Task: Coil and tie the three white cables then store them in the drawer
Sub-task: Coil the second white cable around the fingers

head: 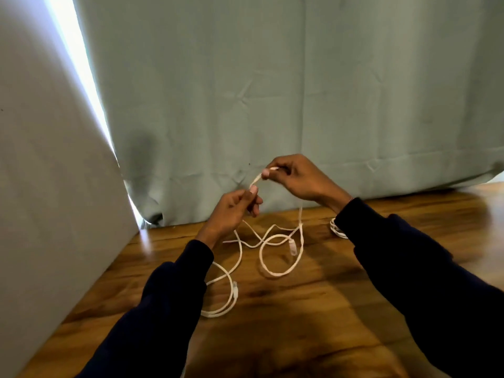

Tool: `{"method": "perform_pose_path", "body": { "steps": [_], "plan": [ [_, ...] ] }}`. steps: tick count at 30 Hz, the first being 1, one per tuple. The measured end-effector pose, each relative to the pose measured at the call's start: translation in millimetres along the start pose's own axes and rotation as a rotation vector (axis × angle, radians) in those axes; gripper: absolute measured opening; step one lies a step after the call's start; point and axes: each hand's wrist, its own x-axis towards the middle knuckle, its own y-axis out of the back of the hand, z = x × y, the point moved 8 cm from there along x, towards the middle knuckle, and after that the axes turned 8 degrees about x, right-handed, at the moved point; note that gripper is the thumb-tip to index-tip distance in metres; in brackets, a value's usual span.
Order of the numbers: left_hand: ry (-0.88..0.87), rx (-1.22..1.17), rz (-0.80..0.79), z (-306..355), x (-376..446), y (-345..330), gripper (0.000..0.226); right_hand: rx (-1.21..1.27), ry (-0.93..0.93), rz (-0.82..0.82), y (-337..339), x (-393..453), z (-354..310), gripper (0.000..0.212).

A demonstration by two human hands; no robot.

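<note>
A flat white cable [275, 255] lies in loose loops on the wooden floor [300, 309], with a plug [292, 247] in its middle loop. My right hand [297, 178] pinches one end of this cable and lifts it above the floor. My left hand [234, 208] pinches the same cable a short way below that end. A second white cable [229, 296] curls on the floor by my left forearm, with its plug [235, 289] showing. A coiled white cable [336, 227] lies on the floor, partly hidden behind my right sleeve.
A grey-green curtain [272, 91] hangs to the floor right behind the cables. A pale flat panel [49, 186] stands along the left. No drawer shows in the head view.
</note>
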Motion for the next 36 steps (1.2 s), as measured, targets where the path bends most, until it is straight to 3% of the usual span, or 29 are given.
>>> {"method": "perform_pose_path", "body": {
  "steps": [4, 7, 8, 10, 12, 15, 18, 20, 23, 25, 28, 30, 33, 36],
  "plan": [
    [-0.059, 0.089, -0.075, 3.4, 12.2, 10.3, 0.028, 0.38, -0.013, 0.287, 38.6, 7.0, -1.5, 0.021],
    [-0.059, 0.07, -0.074, 5.8, 16.7, 12.0, 0.028, 0.546, -0.059, 0.348, 49.0, 11.6, 4.0, 0.021],
    [-0.086, 0.06, -0.062, 10.3, 16.9, 12.5, 0.027, 0.455, -0.087, 0.328, 48.8, 14.7, 7.3, 0.021],
    [-0.159, 0.11, -0.027, 19.2, 18.4, 14.1, 0.027, -0.009, -0.078, 0.29, 48.9, 17.0, 9.5, 0.03],
    [-0.245, 0.233, 0.045, 26.4, 22.3, 20.0, 0.025, -0.353, 0.098, 0.306, 45.8, 15.3, -9.7, 0.051],
    [-0.289, 0.419, 0.159, 25.5, 31.5, 32.1, 0.023, -0.527, 0.314, 0.261, 24.3, 10.6, -52.6, 0.075],
    [-0.237, 0.484, 0.206, 23.4, 37.9, 42.7, 0.026, -0.829, 0.389, 0.326, 11.4, 2.2, -90.5, 0.094],
    [-0.219, 0.526, 0.224, 24.5, 40.4, 48.4, 0.024, -1.088, 0.452, 0.319, -3.0, -1.9, -109.0, 0.093],
    [-0.172, 0.525, 0.24, 25.4, 44.0, 55.8, 0.022, -1.278, 0.509, 0.154, -38.1, 3.2, -104.5, 0.079],
    [-0.156, 0.522, 0.264, 29.0, 43.7, 62.4, 0.02, -1.206, 0.392, 0.007, -53.2, 15.9, -77.7, 0.063],
    [-0.189, 0.529, 0.289, 38.0, 39.4, 72.9, 0.018, -0.8, 0.18, -0.182, -63.7, 31.0, -43.1, 0.032],
    [-0.204, 0.524, 0.278, 36.0, 35.7, 77.1, 0.018, -0.57, 0.157, -0.209, -59.3, 38.4, -39.1, 0.03],
    [-0.143, 0.396, 0.281, 17.9, 29.3, 89.2, 0.023, -0.259, 0.266, -0.122, -34.9, 43.2, -56.9, 0.031],
    [-0.077, 0.089, 0.244, 9.6, 21.5, 93.6, 0.029, 0.035, 0.276, 0.177, 1.4, 45.5, -63.1, 0.034]
  ]
}}
